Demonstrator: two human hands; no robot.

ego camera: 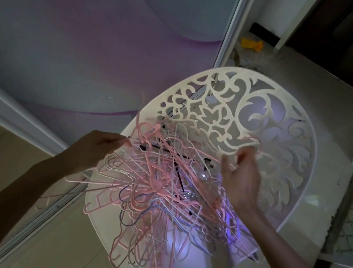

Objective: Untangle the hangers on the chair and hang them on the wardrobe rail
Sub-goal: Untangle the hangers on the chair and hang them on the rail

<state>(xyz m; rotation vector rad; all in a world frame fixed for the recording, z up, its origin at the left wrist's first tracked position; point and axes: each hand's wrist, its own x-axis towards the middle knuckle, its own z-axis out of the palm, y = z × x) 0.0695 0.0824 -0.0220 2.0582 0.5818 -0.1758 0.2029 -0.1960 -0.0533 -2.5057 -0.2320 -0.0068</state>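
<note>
Hangers (161, 192) lay in one thick knot on the seat of the white chair (285, 175), pink, white, lilac and a few dark ones crossed over each other, some spilling past the front edge of the seat.

From the head view, the left hand (98, 146) reached in from the left and pinched a thin pale hanger at the upper left edge of the pile. The right hand (241, 170) was raised over the right side of the heap, near the cut-out chair back; its fingers were curled round a thin pink wire, though blur made the exact hold hard to read. No wardrobe rail showed in view; a sliding door track (46, 210) ran along the floor to the left.

Judging by this, the step was picking one hanger loose. It would go best by following a single hanger from hook to shoulders, steadying the heap with the other hand, and sliding it out along its own length rather than yanking upward, since the hooks looked likely to catch on neighbours and drag the whole knot off the seat.
</note>
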